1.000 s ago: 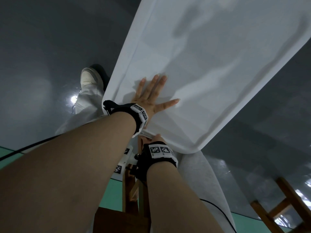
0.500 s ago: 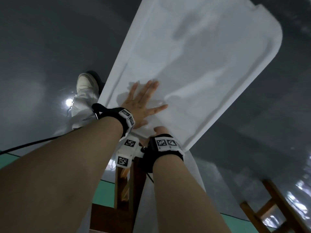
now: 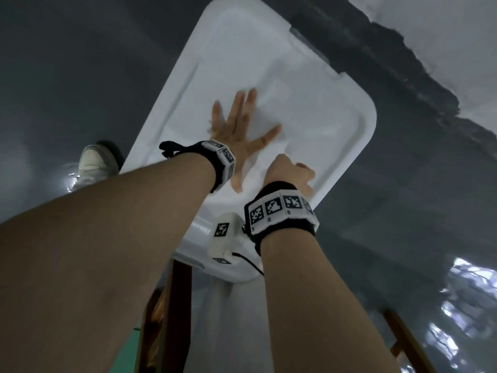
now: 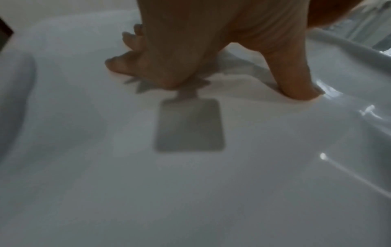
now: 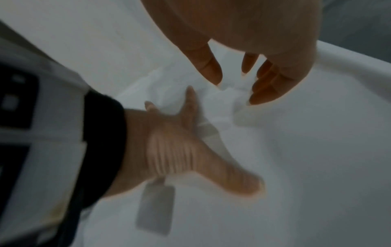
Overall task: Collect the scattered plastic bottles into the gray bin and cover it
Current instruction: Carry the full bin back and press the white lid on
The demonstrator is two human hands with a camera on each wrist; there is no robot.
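A large white lid (image 3: 309, 90) fills the middle of the head view and hides whatever lies under it. No bottles show in any view. My left hand (image 3: 242, 130) lies flat on the lid with its fingers spread. The left wrist view shows that hand's fingertips (image 4: 118, 65) and thumb pressed on the lid (image 4: 190, 183). My right hand (image 3: 293, 173) hangs just over the lid near its right rim, fingers loosely curled and holding nothing. In the right wrist view those fingers (image 5: 264, 83) dangle above the lid (image 5: 317, 150), with my left hand (image 5: 180, 142) beside them.
A pale shoe (image 3: 96, 162) stands on the dark glossy floor left of the lid. A brown wooden frame (image 3: 166, 305) rises under the lid's near end, and another wooden piece (image 3: 408, 343) sits at lower right. A rough wall base (image 3: 403, 57) runs behind.
My right hand has come up from the lid's near edge to hover over its top. The left hand has slid further along the lid, still flat. The lid's far end has come into view.
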